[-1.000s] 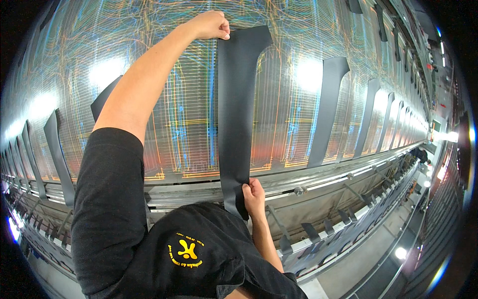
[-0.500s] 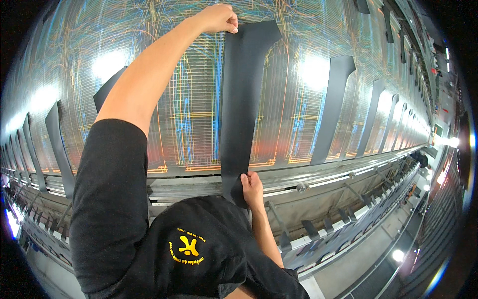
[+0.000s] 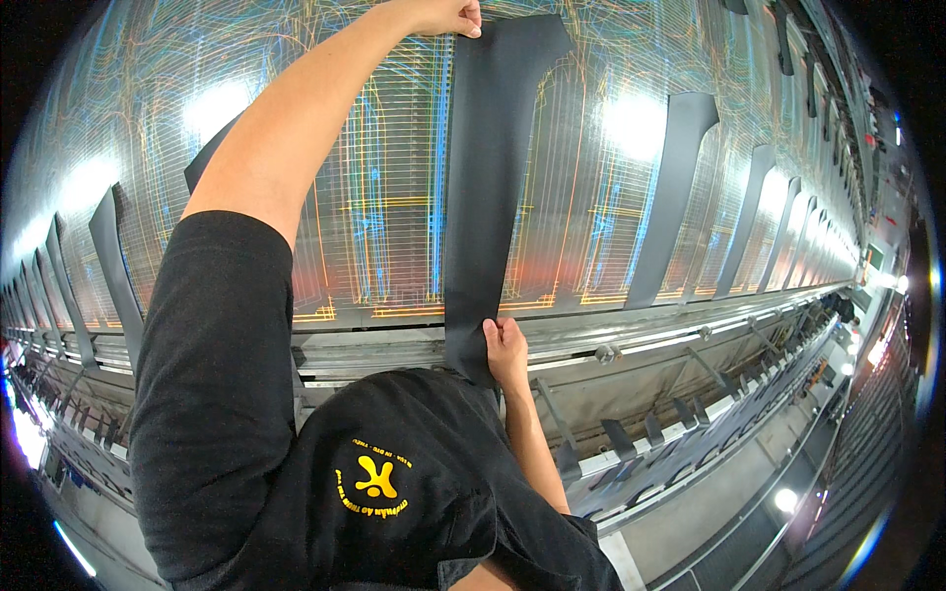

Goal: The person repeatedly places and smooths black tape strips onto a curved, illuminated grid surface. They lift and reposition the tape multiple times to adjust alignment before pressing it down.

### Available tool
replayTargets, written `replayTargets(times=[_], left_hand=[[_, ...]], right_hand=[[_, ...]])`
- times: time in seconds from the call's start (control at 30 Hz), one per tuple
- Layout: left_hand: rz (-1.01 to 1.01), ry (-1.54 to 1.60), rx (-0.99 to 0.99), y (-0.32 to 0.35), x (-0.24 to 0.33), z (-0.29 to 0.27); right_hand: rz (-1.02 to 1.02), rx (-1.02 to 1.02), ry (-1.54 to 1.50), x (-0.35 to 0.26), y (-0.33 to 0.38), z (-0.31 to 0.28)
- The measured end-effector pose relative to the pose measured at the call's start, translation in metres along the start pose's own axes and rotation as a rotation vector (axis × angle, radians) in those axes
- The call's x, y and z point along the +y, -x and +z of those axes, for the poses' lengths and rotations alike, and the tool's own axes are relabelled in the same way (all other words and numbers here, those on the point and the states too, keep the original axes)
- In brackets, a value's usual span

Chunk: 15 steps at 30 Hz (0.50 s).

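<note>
A long dark grey cut fabric panel (image 3: 480, 187) lies stretched across the patterned table, its wide, angled end at the far side and its near end hanging over the table's front edge. At the far left corner of the panel, my left hand (image 3: 448, 16) pinches the fabric between thumb and fingers. My right hand (image 3: 506, 352) holds the panel's right edge close to the near end, thumb on top and the other fingers partly hidden. The lowest tip of the panel disappears behind my black shirt.
The long table (image 3: 394, 236) is covered with coloured lines. Similar grey panels lie along it, such as a panel (image 3: 673, 197) to the right and another panel (image 3: 113, 261) to the left. A metal rail (image 3: 394, 350) runs along the front edge, with a round knob (image 3: 608, 354) on it.
The whole view has shifted slightly, so table, panel and hands appear higher. Both hands keep their hold on the fabric panel, which lies in nearly the same place.
</note>
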<state>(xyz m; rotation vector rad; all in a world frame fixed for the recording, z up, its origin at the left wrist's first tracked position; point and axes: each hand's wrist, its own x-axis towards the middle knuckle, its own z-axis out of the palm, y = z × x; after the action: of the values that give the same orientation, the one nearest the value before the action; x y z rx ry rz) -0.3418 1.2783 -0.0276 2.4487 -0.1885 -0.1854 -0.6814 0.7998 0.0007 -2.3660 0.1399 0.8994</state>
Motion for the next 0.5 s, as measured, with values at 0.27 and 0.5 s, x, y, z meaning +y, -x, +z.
replayTargets(times=[0.27, 0.5], left_hand=[[-0.007, 0.018, -0.005, -0.003, 0.002, 0.0], [-0.039, 0.026, -0.029, -0.001, 0.008, -0.003]], right_hand=[[0.041, 0.041, 0.004, -0.004, 0.0, -0.001], [0.028, 0.034, 0.057, -0.006, -0.002, -0.001]])
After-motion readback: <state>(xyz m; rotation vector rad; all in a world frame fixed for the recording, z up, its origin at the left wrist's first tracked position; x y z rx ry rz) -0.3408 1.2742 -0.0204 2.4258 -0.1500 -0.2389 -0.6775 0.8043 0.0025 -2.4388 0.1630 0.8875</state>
